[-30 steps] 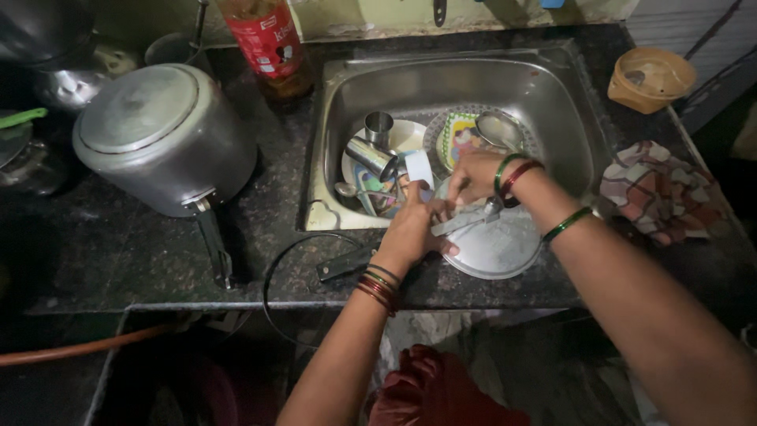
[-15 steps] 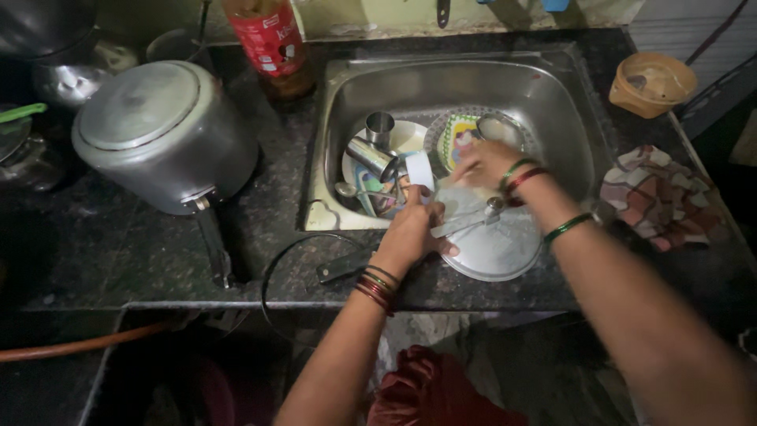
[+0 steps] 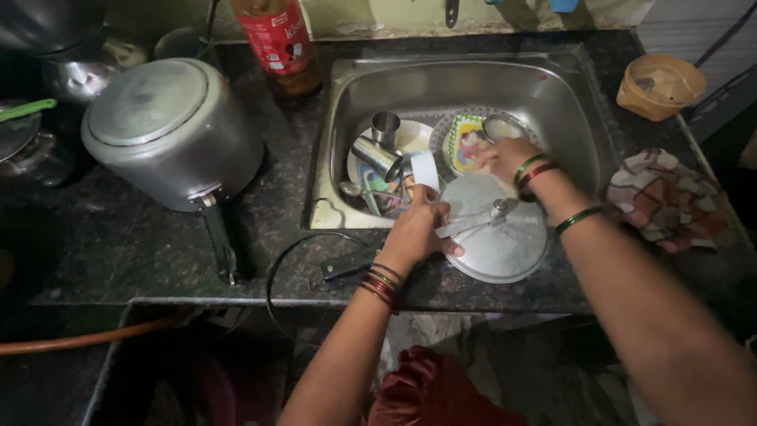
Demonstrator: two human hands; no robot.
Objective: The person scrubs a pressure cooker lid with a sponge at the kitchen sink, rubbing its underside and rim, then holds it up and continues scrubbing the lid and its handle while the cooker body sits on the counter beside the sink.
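Far left, dark counter (image 3: 142,260): a green-handled utensil (image 3: 27,109) beside steel vessels, dim and hard to make out. Next, a large aluminium pressure cooker (image 3: 169,130), upright, its long black handle pointing toward the counter's front edge. Behind it, a red-labelled bottle (image 3: 277,39) standing against the wall. In front, a thin black gasket ring (image 3: 303,272) lying on the counter edge, beside a black handle piece (image 3: 347,264). Centre, steel sink (image 3: 568,102): contains a steel tumbler (image 3: 384,126), a second tumbler on its side, a white plate, spoons, a colourful patterned plate (image 3: 465,142) and a small steel bowl (image 3: 501,126). Left hand (image 3: 414,229), red bangles at the wrist, closed around the metal handle bar of the cooker lid (image 3: 497,233); the lid lies across the sink's front rim and the counter. Right hand (image 3: 505,158), green and red bangles, above the lid's far edge, blurred; fingers bent, whether they grip anything cannot be told. Right of sink, a checked cloth (image 3: 666,197), crumpled. Far right corner, an orange plastic pot (image 3: 661,85).
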